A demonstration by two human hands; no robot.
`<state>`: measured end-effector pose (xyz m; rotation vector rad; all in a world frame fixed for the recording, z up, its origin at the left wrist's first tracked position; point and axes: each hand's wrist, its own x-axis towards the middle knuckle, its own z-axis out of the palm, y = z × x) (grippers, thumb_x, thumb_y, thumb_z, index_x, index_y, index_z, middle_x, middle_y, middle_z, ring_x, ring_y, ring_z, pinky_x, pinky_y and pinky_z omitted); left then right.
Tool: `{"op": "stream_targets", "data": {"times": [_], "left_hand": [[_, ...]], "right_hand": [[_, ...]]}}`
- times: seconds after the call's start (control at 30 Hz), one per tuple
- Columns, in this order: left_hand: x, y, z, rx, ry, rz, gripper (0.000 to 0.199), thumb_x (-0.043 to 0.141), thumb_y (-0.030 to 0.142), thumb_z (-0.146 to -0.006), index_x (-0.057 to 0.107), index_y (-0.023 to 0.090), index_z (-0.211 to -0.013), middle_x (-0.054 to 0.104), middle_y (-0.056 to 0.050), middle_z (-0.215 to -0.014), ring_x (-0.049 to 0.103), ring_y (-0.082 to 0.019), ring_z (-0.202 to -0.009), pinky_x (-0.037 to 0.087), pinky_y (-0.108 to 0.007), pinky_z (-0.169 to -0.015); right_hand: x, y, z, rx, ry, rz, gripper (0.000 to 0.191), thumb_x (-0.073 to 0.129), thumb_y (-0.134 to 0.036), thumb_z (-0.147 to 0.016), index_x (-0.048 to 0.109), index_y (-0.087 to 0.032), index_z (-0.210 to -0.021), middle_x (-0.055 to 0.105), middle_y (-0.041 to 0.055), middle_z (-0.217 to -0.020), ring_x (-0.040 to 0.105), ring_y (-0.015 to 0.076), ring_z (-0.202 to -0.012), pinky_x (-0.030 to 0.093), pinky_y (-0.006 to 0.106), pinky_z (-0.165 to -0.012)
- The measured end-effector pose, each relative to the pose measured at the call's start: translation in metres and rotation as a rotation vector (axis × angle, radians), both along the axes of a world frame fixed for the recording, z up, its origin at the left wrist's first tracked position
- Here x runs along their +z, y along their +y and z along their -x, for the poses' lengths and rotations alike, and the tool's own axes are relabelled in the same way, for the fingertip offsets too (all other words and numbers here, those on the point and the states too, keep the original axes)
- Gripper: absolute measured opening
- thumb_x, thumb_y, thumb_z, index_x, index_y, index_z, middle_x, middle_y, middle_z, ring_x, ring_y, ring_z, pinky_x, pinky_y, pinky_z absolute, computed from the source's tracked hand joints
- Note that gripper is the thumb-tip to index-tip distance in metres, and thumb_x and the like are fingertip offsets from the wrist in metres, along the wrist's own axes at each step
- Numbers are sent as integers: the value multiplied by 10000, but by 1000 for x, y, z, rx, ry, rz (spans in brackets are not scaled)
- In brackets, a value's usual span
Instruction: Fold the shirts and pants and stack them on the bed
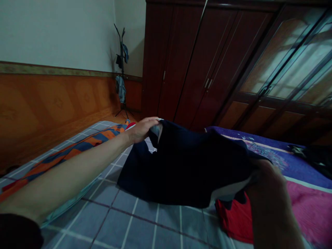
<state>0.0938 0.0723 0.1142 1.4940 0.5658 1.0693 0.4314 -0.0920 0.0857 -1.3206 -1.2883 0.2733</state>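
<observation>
My left hand (142,130) pinches the far edge of a dark navy garment (186,166), with a pale inner lining showing by the fingers. My right hand (266,183) grips the near right side of the same garment and lifts it, so the cloth spans between my hands above the bed. A red cloth (229,218) lies on the bed just below my right hand, partly hidden by the garment and my forearm.
A grey-blue checked bedsheet (145,221) lies underneath, with an orange and blue patterned cloth (77,152) to the left. A purple and pink bedspread (261,148) lies right, holding a dark bundle (311,159). Behind stand a dark wood wardrobe (207,62) and a coat stand (121,69).
</observation>
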Motion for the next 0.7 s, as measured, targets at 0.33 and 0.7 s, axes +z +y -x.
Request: {"op": "stream_targets", "data": {"times": [0.33,0.7], "left_hand": [[-2,18,33,291,889,-307,250,647,349,-656,555,176,-500,496,21,-486,422,-121,-484,238,-241,-459],[27,7,59,417,737,-500,276,547,409,-760,647,153,-731,605,-4,-687,530,-150,-654,358,-235,-581]], "right_hand": [[-28,51,42,128,717,528,258,728,-459,-689,712,-213,-765,738,58,-746,709,280,-686,587,376,-606],[-24,38,37,428,372,615,230,793,-346,-638,691,-179,-757,683,9,-627,600,148,-486,448,228,-457]]}}
